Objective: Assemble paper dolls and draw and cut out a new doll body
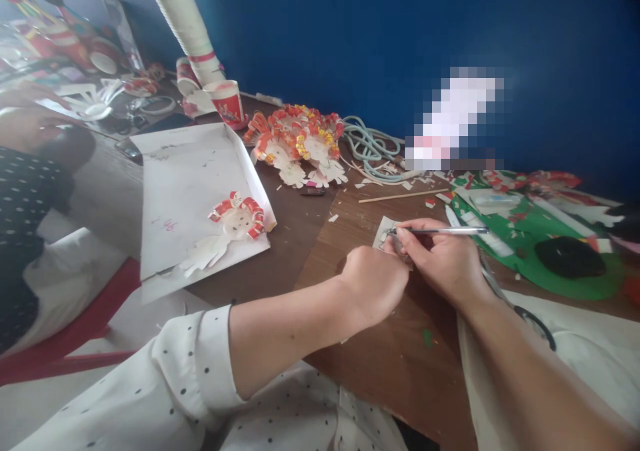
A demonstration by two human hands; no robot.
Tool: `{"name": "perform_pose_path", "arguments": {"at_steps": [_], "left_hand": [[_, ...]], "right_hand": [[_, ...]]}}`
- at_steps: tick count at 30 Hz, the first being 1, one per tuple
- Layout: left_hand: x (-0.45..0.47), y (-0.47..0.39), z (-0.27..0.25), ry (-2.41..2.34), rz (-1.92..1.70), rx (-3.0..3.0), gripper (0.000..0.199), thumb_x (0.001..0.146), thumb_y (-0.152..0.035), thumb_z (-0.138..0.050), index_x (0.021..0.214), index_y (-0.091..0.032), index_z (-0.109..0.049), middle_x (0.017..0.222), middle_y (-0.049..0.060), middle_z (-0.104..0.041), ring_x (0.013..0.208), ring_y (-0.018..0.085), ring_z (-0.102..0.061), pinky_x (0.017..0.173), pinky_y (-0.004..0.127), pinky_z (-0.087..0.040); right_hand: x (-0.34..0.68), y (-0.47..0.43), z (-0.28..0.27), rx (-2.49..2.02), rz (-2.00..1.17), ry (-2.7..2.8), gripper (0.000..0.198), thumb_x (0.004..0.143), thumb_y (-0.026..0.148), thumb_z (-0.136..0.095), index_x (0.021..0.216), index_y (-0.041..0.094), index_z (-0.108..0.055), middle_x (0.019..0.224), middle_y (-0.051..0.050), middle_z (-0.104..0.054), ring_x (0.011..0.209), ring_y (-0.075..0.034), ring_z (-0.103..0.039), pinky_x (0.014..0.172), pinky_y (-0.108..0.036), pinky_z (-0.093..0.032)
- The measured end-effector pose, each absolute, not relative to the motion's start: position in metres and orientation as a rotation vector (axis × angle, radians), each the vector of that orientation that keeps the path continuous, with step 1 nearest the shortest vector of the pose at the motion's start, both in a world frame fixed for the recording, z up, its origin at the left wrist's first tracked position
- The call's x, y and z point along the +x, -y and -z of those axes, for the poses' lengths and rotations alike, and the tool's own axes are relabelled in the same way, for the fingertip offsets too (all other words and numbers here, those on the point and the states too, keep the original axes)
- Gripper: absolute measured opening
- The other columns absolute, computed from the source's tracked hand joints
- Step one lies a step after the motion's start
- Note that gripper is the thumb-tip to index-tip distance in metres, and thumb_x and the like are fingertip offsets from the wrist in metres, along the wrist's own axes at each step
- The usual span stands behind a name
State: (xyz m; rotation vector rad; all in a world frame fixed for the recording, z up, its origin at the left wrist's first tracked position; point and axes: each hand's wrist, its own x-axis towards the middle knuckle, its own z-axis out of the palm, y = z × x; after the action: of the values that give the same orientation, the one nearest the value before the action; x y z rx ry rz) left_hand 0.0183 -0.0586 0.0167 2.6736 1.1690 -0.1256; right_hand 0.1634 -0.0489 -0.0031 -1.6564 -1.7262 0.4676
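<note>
My right hand [445, 257] is closed around a slim pen [450, 231], its tip at a small piece of white paper [384, 229] with dark lines on it. My left hand [377, 281] is curled over the lower part of that paper and holds it against the brown table [400, 364]. The two hands touch at the fingertips, and most of my left fingers are hidden behind the back of the hand. Left of them, a paper doll [239, 223] with red curled trim and a white fringed paper lies on a white box lid [175, 171].
Several red-and-yellow paper dolls [300, 141] are heaped near the blue wall. Beside them lie a coiled pale cable [373, 147], a wooden stick [403, 196] and a red paper cup [227, 104]. Green sheet [530, 264] with scraps is right. Another person's arm [30, 114] is left.
</note>
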Motion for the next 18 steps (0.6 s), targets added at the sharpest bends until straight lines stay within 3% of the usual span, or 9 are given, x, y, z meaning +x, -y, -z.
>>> {"name": "perform_pose_path", "arguments": {"at_steps": [8,18], "left_hand": [[0.0184,0.0589,-0.0177,-1.175,0.144,2.656,0.047,0.087,-0.015,-0.048,0.134,-0.012,-0.055,0.089,0.019,-0.071,0.067,0.026,-0.07,0.053,0.032,-0.05],[0.0182,0.0581,-0.0185,-1.173,0.155,2.637,0.049,0.088,-0.014,-0.048,0.137,-0.01,-0.051,0.079,0.016,-0.07,0.068,0.026,-0.07,0.053,0.031,-0.049]], "right_hand": [[0.1662,0.048,0.0041,-1.702,-0.41,1.742,0.025,0.085,0.039,-0.059,0.092,0.018,-0.07,0.078,-0.007,-0.073,0.069,-0.022,-0.07,0.069,-0.035,-0.055],[0.1702,0.0459,0.0091,-1.708,-0.432,1.716,0.028,0.085,0.042,-0.058,0.093,0.018,-0.07,0.078,-0.008,-0.073,0.07,-0.022,-0.07,0.065,-0.034,-0.056]]}}
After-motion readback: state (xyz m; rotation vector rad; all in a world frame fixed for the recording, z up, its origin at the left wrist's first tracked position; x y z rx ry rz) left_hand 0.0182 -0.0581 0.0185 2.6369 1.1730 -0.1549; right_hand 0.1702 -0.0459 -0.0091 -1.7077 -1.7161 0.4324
